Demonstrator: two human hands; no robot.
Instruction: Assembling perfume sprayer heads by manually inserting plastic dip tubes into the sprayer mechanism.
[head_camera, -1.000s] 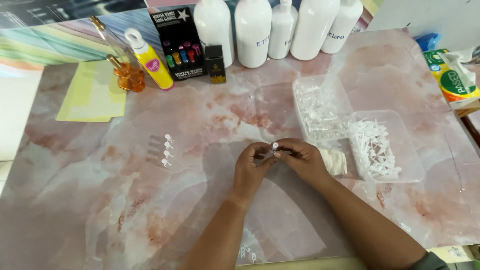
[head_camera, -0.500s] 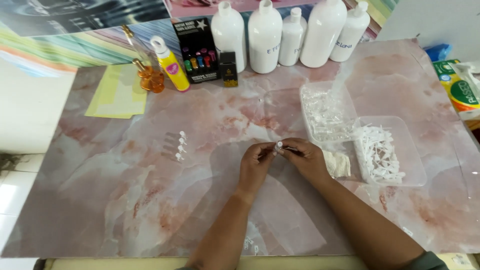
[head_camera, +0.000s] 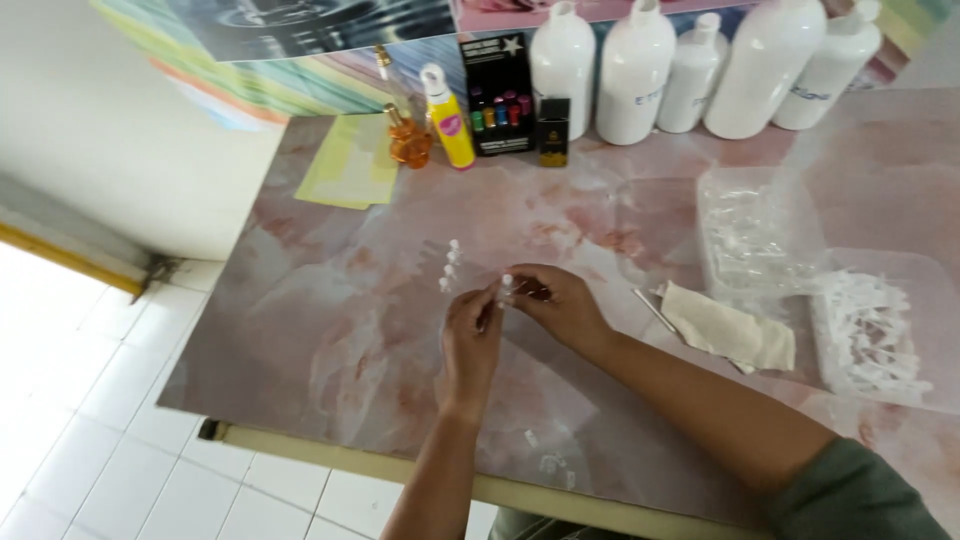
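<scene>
The left hand and the right hand meet over the pink marble tabletop, fingertips pinched together on one small clear vial with a white cap, lifted a little so both hands can work on it. Just left of the left hand, a short row of similar vials lies on the tabletop. Right of the right hand lie a beige cloth and two clear trays of small white parts, within easy reach. Far behind stand white bottles.
</scene>
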